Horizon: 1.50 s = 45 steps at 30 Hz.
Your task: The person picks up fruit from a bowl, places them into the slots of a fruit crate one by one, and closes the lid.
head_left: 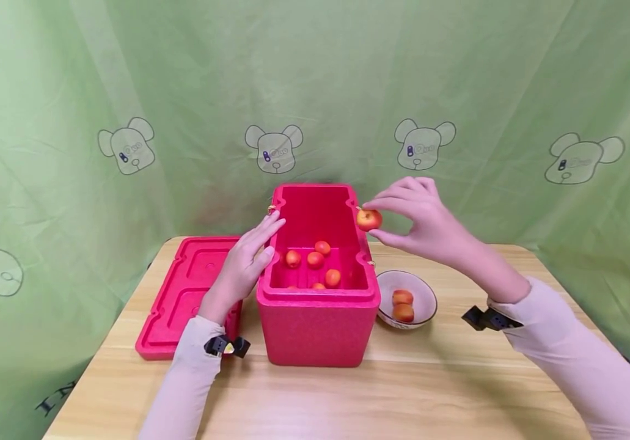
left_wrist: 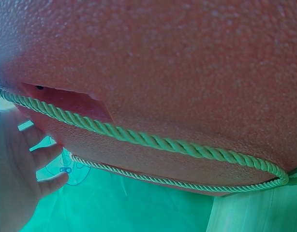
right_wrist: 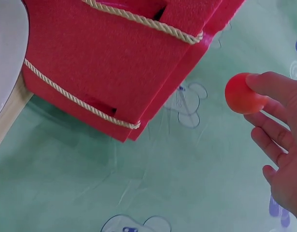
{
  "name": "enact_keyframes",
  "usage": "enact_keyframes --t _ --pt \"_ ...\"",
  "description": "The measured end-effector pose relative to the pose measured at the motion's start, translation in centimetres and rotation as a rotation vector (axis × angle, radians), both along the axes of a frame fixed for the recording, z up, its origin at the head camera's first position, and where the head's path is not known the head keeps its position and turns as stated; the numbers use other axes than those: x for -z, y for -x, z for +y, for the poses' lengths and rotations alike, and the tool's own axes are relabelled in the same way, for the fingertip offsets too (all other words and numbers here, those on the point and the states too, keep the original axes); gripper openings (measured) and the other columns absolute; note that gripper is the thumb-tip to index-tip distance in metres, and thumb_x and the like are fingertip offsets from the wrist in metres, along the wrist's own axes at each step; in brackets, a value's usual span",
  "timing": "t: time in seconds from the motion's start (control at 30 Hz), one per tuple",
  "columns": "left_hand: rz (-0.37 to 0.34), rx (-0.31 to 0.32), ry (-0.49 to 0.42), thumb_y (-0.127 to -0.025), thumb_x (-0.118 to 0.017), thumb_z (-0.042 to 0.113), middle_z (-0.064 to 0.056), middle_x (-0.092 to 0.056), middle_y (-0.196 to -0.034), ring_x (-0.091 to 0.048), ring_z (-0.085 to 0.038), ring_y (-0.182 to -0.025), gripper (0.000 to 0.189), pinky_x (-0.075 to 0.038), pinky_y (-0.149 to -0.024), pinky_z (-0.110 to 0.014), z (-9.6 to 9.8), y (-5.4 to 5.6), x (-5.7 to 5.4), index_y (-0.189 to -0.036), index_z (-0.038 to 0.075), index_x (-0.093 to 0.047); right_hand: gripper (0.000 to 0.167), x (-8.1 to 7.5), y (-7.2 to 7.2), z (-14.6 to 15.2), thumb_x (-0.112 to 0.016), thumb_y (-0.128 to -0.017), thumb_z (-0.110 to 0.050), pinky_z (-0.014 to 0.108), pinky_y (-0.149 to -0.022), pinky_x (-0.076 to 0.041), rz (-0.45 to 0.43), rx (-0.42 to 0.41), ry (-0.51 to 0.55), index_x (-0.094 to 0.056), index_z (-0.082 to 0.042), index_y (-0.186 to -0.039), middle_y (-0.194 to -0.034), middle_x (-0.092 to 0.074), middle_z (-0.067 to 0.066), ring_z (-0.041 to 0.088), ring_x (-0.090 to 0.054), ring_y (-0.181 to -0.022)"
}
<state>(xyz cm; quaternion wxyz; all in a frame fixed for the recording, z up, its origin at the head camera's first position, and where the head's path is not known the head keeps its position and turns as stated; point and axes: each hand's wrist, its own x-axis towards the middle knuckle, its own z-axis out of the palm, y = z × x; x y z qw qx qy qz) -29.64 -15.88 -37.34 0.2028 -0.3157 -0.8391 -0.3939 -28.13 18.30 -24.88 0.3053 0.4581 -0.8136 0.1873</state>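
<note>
My right hand (head_left: 427,220) pinches a round red-and-yellow fruit (head_left: 368,220) between thumb and fingertips, just beside the right rim of a deep red foam box (head_left: 317,336). In the right wrist view the same fruit (right_wrist: 243,94) looks smooth and orange-red. Fingers extended, my left hand (head_left: 243,263) rests along the box's left rim. The left wrist view shows part of that hand (left_wrist: 18,179) beside the box wall (left_wrist: 197,72). Inside the lidless box lie several orange-red fruits (head_left: 315,260). A white bowl (head_left: 424,290) to its right holds two more fruits (head_left: 402,313).
The red lid (head_left: 183,293) lies flat on the wooden table (head_left: 430,391), left of the box and partly behind my left arm. A twisted rope (left_wrist: 153,140) runs along the box's side. Green cloth (head_left: 336,67) with bear-head prints hangs behind the table.
</note>
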Motion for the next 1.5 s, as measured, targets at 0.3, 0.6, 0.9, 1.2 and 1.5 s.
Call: enact_keyframes --t 0.3,0.6,0.9,1.2,1.5 --pt "0.008 0.004 0.010 -0.103 -0.039 0.048 -0.003 -0.031 -0.168 -0.029 -0.025 -0.156 0.061 -0.027 -0.123 -0.058 -0.1 0.1 0.0 -0.157 0.021 -0.041 0.040 -0.3 0.1 -3.2 -0.091 -0.070 -0.009 0.048 -0.091 -0.036 0.070 -0.081 -0.090 -0.077 -0.007 -0.107 -0.100 -0.075 0.006 0.024 -0.058 -0.098" --pt "-0.006 0.001 0.048 -0.102 -0.042 0.043 -0.001 -0.029 -0.169 -0.027 -0.022 -0.157 0.060 -0.024 -0.124 -0.059 -0.3 0.1 -0.2 -0.159 0.023 -0.038 0.040 0.0 -0.4 -5.8 -0.093 -0.071 -0.015 0.049 -0.094 -0.039 0.018 -0.098 -0.271 -0.076 -0.009 -0.107 -0.101 -0.075 0.002 0.021 -0.060 -0.101" --pt "-0.004 0.000 0.051 -0.102 -0.040 0.047 -0.001 -0.029 -0.169 -0.028 -0.026 -0.156 0.061 -0.023 -0.125 -0.058 -0.4 0.1 -0.3 -0.159 0.024 -0.038 0.037 0.2 0.2 -6.5 -0.091 -0.072 -0.017 0.047 -0.091 -0.038 -0.007 -0.103 -0.386 -0.076 -0.011 -0.106 -0.098 -0.073 0.002 0.021 -0.058 -0.098" --pt "-0.009 0.002 0.050 -0.102 -0.041 0.048 0.000 -0.029 -0.169 -0.027 -0.023 -0.157 0.062 -0.024 -0.125 -0.057 -0.4 0.2 -0.2 -0.159 0.023 -0.038 0.036 -0.2 0.3 -7.0 -0.091 -0.072 -0.016 0.044 -0.089 -0.040 -0.019 -0.082 -0.486 -0.077 -0.010 -0.104 -0.095 -0.072 0.002 0.020 -0.057 -0.095" --pt "-0.019 -0.003 0.045 -0.102 -0.042 0.047 0.002 -0.028 -0.169 -0.027 -0.023 -0.157 0.061 -0.024 -0.124 -0.058 -0.3 0.1 -0.1 -0.159 0.026 -0.038 0.034 -0.2 0.4 -7.4 -0.090 -0.074 -0.020 0.043 -0.085 -0.039 -0.028 -0.064 -0.560 -0.077 -0.010 -0.104 -0.095 -0.072 0.003 0.020 -0.054 -0.092"
